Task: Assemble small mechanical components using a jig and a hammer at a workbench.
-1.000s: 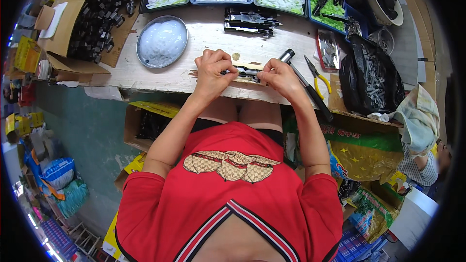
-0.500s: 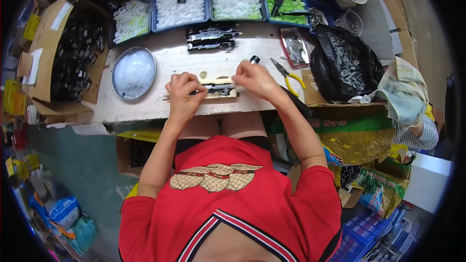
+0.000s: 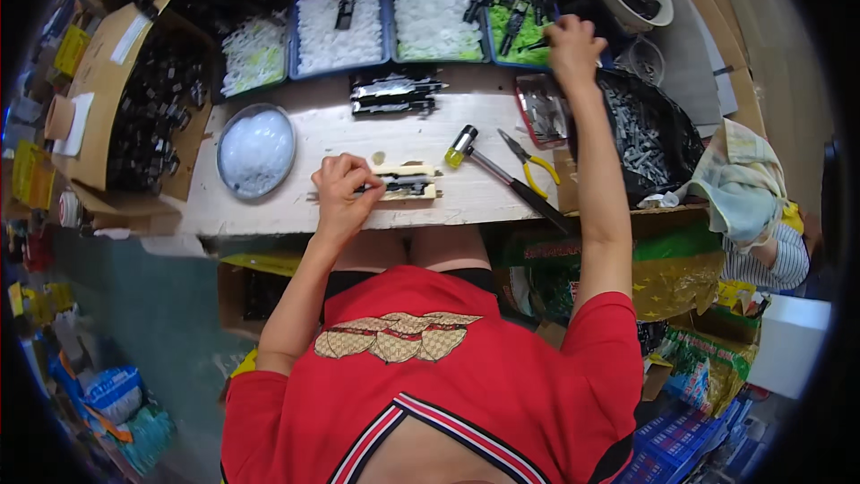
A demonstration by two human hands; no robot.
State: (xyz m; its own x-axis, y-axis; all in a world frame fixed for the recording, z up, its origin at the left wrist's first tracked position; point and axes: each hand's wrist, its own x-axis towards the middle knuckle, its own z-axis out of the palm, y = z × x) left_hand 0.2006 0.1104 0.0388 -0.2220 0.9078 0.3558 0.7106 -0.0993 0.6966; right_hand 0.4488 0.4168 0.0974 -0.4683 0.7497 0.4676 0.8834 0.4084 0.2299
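Observation:
My left hand point(image 3: 345, 193) pinches a slim black part point(image 3: 363, 187) at the left end of a cream-coloured fixture point(image 3: 428, 194) near the table's front edge. A dark and silvery strip point(image 3: 408, 182) lies in that fixture. My right hand point(image 3: 575, 49) is stretched far forward, over the right edge of the blue tray of green pieces point(image 3: 506, 29). Its fingers are bent and apart, close to black parts lying on that tray; nothing shows in them. Right of the fixture lies a hammer point(image 3: 493, 168) with a yellow and black head and a dark handle.
Pliers point(image 3: 539, 170) with yellow handles lie beside the hammer. A round dish of clear pieces point(image 3: 256, 152) stands left, black assemblies point(image 3: 394, 94) behind the fixture. White-piece trays point(image 3: 340, 31) line the back. A black bag point(image 3: 645, 134) and a carton point(image 3: 81, 139) flank the table.
My right hand has left the fixture and moved forward and right to the green-piece tray. The hammer now shows fully. My left hand stays at the fixture.

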